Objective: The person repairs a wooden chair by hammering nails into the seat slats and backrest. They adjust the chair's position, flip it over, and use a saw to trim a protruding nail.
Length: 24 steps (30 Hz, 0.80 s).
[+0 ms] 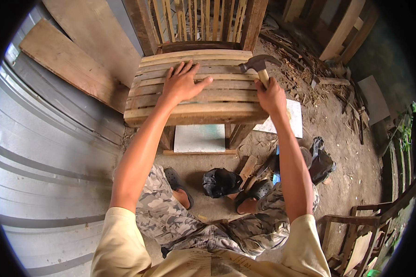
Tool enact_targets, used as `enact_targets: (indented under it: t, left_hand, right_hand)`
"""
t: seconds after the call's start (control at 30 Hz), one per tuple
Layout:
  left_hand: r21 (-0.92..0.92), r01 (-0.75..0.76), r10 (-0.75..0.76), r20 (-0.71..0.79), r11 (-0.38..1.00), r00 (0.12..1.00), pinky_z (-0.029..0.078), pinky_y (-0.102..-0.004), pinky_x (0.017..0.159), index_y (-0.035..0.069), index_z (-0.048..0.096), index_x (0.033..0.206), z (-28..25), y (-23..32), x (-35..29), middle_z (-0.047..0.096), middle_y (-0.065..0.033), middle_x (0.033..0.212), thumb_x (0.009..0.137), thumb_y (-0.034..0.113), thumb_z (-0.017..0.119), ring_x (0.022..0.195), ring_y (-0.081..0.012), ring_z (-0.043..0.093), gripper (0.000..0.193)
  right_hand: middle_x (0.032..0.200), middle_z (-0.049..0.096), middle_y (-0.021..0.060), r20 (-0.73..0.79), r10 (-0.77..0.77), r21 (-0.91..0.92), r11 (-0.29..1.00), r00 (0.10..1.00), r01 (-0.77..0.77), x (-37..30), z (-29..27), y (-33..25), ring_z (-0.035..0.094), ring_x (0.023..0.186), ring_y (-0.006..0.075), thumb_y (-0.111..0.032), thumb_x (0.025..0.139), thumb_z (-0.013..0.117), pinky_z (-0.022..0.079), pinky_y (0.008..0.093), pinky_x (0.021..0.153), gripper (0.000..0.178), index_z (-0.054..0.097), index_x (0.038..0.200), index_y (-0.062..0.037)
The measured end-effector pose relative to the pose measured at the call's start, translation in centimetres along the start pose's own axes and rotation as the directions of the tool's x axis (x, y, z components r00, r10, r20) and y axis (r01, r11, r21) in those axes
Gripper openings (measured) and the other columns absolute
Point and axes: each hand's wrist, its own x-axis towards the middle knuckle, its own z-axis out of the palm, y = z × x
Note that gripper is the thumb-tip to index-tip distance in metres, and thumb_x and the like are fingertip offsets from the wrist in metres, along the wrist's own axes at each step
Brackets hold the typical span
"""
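Observation:
In front of me stands a wooden chair with a slatted seat (208, 95) and an upright slatted back (196, 46) at the far side. My left hand (182, 83) rests palm down on the seat slats, its fingers stretched and spread. My right hand (272, 97) is closed round the wooden handle of a claw hammer (262, 63). The hammer's dark head is raised at the seat's right edge, its claw pointing right. Whether the hammer touches the seat I cannot tell.
Wooden boards (69, 64) lean against corrugated metal sheeting (46, 171) on the left. A black plastic bag (221, 182) lies between my feet, another dark bag (322, 161) to the right. Wood scraps (305, 57) litter the floor at far right. A wooden frame (356, 231) stands lower right.

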Motion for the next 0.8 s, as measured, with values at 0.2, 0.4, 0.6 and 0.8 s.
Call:
enact_targets:
  t: [0.2, 0.4, 0.6, 0.8]
  left_hand:
    - [0.193, -0.170, 0.182, -0.050, 0.966, 0.982, 0.015, -0.0500, 0.124, 0.016, 0.028, 0.157, 0.7, 1.9, -8.3, 0.021, -0.0096, 0.165, 0.070, 0.093, 0.048, 0.152, -0.0292, 0.017, 0.118]
    - [0.257, -0.154, 0.207, -0.190, 0.954, 0.960, 0.023, -0.0513, 0.122, 0.021, 0.033, 0.155, 2.4, 1.8, -8.8, 0.032, -0.0081, 0.161, 0.062, 0.078, 0.074, 0.148, -0.0316, 0.029, 0.117]
    - [0.367, -0.218, 0.386, -0.485, 0.904, 0.785, 0.044, -0.0445, 0.110, 0.021, 0.056, 0.142, 4.3, 0.4, -8.5, 0.058, -0.0024, 0.142, 0.059, 0.091, 0.061, 0.130, -0.0251, 0.056, 0.108]
    - [0.356, -0.253, 0.409, -0.487, 0.900, 0.771, 0.050, -0.0448, 0.105, 0.023, 0.060, 0.138, 4.0, -0.4, -5.8, 0.062, -0.0011, 0.137, 0.053, 0.097, 0.056, 0.127, -0.0252, 0.058, 0.113]
  right_hand:
    - [0.088, 0.068, 0.0300, -0.009, 0.019, 0.038, 0.999, 1.000, -0.019, -1.0, 0.2, 0.9, 0.065, 0.088, 0.0503, -0.046, 0.094, 0.060, 0.050, 0.0544, 0.076, 0.049, 0.057, 0.099, 0.0022]
    - [0.088, 0.069, 0.0275, 0.047, 0.142, 0.266, 0.952, 0.989, -0.150, -0.8, 1.0, 2.0, 0.067, 0.087, 0.0437, -0.050, 0.092, 0.063, 0.050, 0.0492, 0.077, 0.055, 0.060, 0.101, 0.0041]
    - [0.080, 0.066, 0.0121, -0.033, 0.276, 0.573, 0.792, 0.961, -0.208, -3.8, 1.9, 5.0, 0.063, 0.069, 0.0228, -0.046, 0.095, 0.064, 0.050, 0.0383, 0.065, 0.051, 0.062, 0.102, 0.0047]
    - [0.072, 0.059, 0.0074, 0.238, 0.407, 0.618, 0.637, 0.882, -0.461, -4.8, 3.1, 10.2, 0.054, 0.047, 0.0151, -0.035, 0.095, 0.067, 0.044, 0.0318, 0.041, 0.039, 0.056, 0.095, 0.0023]
